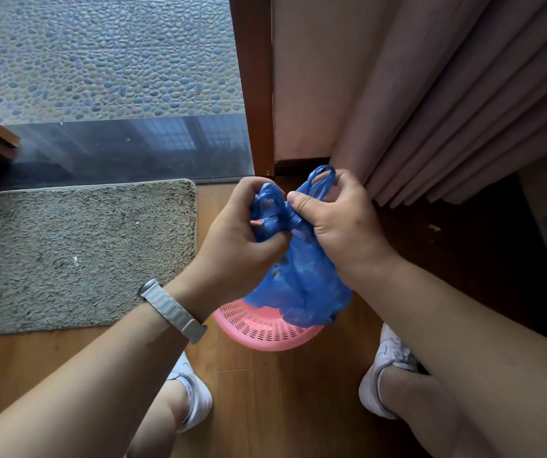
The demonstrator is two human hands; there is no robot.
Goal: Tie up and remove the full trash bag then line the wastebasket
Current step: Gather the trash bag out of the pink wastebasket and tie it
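A blue plastic trash bag hangs above a pink perforated wastebasket that stands on the wooden floor. The bag's lower part covers the basket's far rim. My left hand grips one bunched handle of the bag, and my right hand grips the other, whose loop sticks up past my fingers. The two handles cross between my hands at a twisted knot. What is inside the bag is hidden.
A shaggy grey mat lies on the floor at the left, before a glass door with a brown frame. Pink curtains hang at the right. My two white shoes flank the basket.
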